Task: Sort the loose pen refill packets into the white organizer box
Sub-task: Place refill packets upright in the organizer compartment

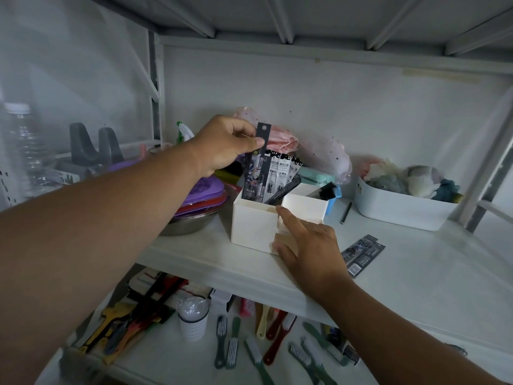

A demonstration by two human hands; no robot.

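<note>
Standing at mid-frame on the shelf [416, 273], one white organizer box [254, 225] holds about five upright refill packets [277, 173]. Two more loose packets [362, 252] lie flat to its right. The left hand [224, 144] pinches the dark top of one packet [262, 136] between thumb and curled fingers. The right hand [308, 245] rests straight-fingered against the box's front corner, holding nothing.

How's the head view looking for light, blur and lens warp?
Head view: dim and bluish; print on the refill packets in the organizer box stays readable; the left hand and right hand are sharp; the shelf frame bows from the wide lens.
</note>
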